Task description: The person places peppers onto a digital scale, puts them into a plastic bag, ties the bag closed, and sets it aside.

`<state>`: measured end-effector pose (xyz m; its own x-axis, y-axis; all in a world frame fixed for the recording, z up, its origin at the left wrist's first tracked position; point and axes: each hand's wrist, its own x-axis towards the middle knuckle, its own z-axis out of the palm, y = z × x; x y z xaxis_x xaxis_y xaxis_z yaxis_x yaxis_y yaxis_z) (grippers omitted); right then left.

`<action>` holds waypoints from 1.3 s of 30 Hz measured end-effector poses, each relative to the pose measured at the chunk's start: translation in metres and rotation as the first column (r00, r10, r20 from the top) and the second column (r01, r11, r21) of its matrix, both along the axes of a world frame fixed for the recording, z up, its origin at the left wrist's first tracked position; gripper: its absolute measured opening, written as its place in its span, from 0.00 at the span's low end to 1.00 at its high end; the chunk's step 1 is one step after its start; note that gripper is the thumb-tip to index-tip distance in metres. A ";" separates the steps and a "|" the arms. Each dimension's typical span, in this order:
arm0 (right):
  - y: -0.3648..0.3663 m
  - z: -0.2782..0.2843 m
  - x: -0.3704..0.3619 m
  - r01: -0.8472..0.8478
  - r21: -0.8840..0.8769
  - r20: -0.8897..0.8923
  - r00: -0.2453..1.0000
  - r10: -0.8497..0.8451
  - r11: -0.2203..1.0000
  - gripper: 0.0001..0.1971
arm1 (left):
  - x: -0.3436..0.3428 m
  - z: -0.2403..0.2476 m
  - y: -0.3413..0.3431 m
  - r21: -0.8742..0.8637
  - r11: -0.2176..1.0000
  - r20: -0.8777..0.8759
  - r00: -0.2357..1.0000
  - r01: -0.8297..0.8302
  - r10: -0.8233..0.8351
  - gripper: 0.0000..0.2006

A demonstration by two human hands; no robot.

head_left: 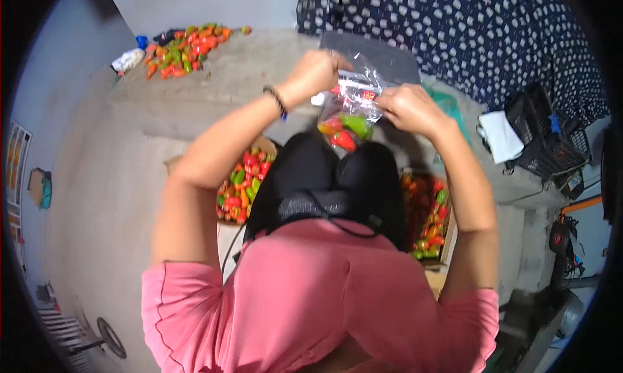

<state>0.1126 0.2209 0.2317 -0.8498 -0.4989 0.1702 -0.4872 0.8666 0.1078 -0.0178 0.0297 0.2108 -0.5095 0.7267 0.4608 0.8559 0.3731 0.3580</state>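
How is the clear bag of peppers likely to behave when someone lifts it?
The bag is probably floppy: its thin film wrinkles between the left hand and right hand. It may hang bottom-heavy, since the peppers gather low inside. Its shiny surface suggests it could be somewhat slippery.

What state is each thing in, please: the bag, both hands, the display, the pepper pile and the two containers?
Clear plastic bag: held up, peppers inside, mouth unclear
Left hand: closed on the bag
Right hand: closed on the bag's right side
Digital display: lit red
Pepper pile: loose on the ledge
Left pepper container: open, well filled
Right cardboard box: open, peppers inside
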 end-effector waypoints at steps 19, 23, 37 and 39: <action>-0.008 -0.011 0.009 -0.048 -0.152 0.081 0.995 0.061 0.987 0.12 | 0.014 0.001 -0.018 0.048 0.948 0.084 0.945 0.313 -0.316 0.12; -0.010 -0.018 0.014 -0.061 -0.213 0.026 0.997 0.068 0.975 0.12 | 0.032 -0.010 -0.019 -0.012 0.918 0.162 0.907 0.395 -0.388 0.10; 0.010 0.043 0.032 0.039 -0.214 0.088 0.996 -0.020 0.976 0.03 | 0.030 0.061 -0.047 -0.144 0.860 -0.216 0.833 0.489 -0.509 0.05; 0.008 0.039 0.033 0.068 -0.276 0.021 0.998 -0.065 0.959 0.04 | 0.042 0.067 -0.053 -0.111 0.836 -0.236 0.803 0.538 -0.548 0.05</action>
